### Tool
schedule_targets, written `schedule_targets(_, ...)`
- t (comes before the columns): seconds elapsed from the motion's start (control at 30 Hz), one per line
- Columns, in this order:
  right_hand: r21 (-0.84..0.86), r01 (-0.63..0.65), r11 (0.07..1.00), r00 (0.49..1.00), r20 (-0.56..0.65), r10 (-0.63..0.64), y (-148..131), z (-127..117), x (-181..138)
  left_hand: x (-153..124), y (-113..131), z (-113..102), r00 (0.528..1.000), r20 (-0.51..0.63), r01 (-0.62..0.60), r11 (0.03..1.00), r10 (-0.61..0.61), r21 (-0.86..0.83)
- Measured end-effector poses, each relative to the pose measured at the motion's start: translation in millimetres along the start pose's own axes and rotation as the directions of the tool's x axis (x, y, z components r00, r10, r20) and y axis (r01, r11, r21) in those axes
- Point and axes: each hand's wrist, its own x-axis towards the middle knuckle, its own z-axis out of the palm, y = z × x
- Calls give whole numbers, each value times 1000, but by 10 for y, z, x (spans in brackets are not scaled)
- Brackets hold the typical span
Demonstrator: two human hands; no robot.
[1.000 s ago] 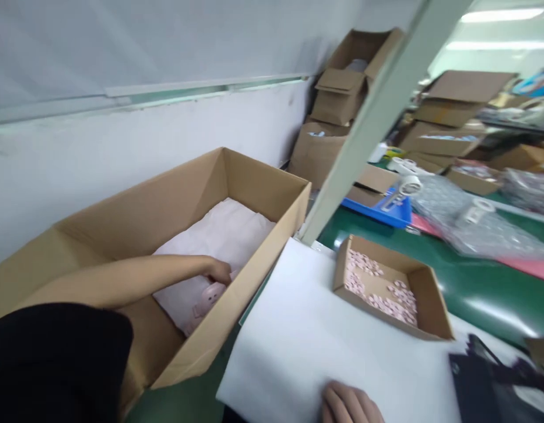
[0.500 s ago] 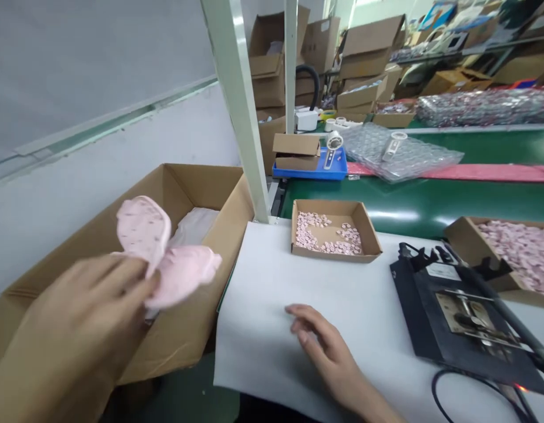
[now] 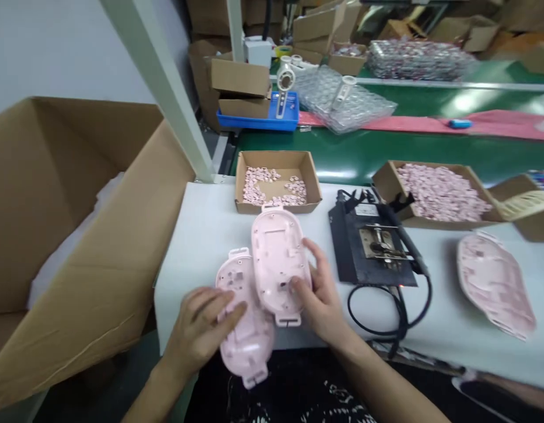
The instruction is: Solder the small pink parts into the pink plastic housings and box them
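Note:
In my left hand (image 3: 205,326) is a pink plastic shell (image 3: 249,341), oval with a small loop at each end, gripped by its left edge. My right hand (image 3: 320,294) grips a second pink plastic casing (image 3: 278,252) of like shape by its right side, thumb on its inner face. This casing partly overlaps the left one, and both show their hollow inner side with small posts and slots. Just beyond them sits a shallow cardboard box (image 3: 314,197) holding small pink parts (image 3: 254,191).
A black soldering-iron stand (image 3: 345,252) with cables stands right of my hands. Beyond it is a box of pink pieces (image 3: 443,194); another pink shell (image 3: 496,282) lies at far right. A large cardboard carton (image 3: 96,258) and a metal post (image 3: 166,94) are at left.
My left hand has come from over the large carton to the table with pink shells. My right hand, bare before, now holds one. The view has turned to the right.

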Motion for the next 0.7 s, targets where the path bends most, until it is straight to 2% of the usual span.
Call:
schedule_targets(0.07,-238,131,962,977,-136,-167,-119,-263,-9,-60,-219,142,997,32,68,997,-69,25)
schedule_targets(0.1,-380,167,910,961,-144,-237,-206,-391,-20,-84,-336,194,993,58,104,994,-105,17)
schedule_targets(0.17,-641,227,733,951,-15,-307,-414,-600,-34,-116,-560,263,982,102,167,984,-160,-60)
schedule_targets(0.23,-791,346,505,931,224,-288,-629,-692,-13,-126,-752,295,972,132,213,964,-193,-160)
schedule_targets(0.3,-830,483,279,874,439,-206,-806,-642,73,-119,-892,315,965,134,251,944,-226,-214)
schedule_targets(0.37,-829,555,68,830,546,-113,-920,-488,236,-107,-977,342,964,110,261,936,-241,-236)
schedule_targets(0.43,-811,576,-103,814,581,-26,-973,-305,458,-108,-1015,374,969,83,248,932,-234,-265)
schedule_targets(0.5,-780,591,-205,802,596,44,-988,-152,690,-121,-1033,406,964,61,264,921,-257,-286)
schedule_targets(0.57,-753,606,-256,794,592,137,-985,-49,879,-127,-1057,429,958,55,283,907,-280,-311)
schedule_targets(0.63,-730,629,-268,777,595,205,-964,11,1008,-101,-1112,439,964,107,267,894,-244,-361)
schedule_targets(0.7,-696,673,-253,740,631,232,-914,38,1093,-41,-1212,424,965,206,237,876,-163,-419)
